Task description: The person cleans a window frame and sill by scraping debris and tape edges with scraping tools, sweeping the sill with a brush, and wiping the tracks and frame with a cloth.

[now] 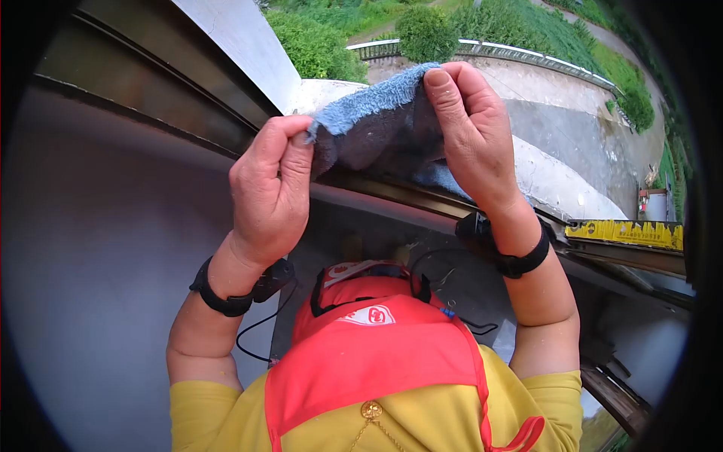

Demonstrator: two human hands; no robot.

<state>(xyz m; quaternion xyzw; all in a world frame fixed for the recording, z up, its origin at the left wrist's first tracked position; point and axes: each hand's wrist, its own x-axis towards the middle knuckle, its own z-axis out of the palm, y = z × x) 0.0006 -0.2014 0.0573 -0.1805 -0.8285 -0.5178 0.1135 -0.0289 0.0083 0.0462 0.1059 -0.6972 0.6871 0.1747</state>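
Note:
Stretched between my two hands is a blue terry cloth (376, 102), its lower part dark and dirty-looking. My left hand (273, 177) pinches the cloth's left corner between thumb and fingers. At the upper right corner, my right hand (474, 128) grips it the same way, thumb on the near side. The cloth hangs above the window track (384, 191), and another bit of blue shows below it near my right wrist. Whether the lower edge touches the sill cannot be made out.
A dark metal window frame (151, 68) runs along the left, beside a white wall (245, 45). Yellow printed tape (629, 232) lies along the frame at right. Beyond the pale outer ledge (565, 181) is a drop to a paved yard (572, 135). I wear a red apron (376, 354).

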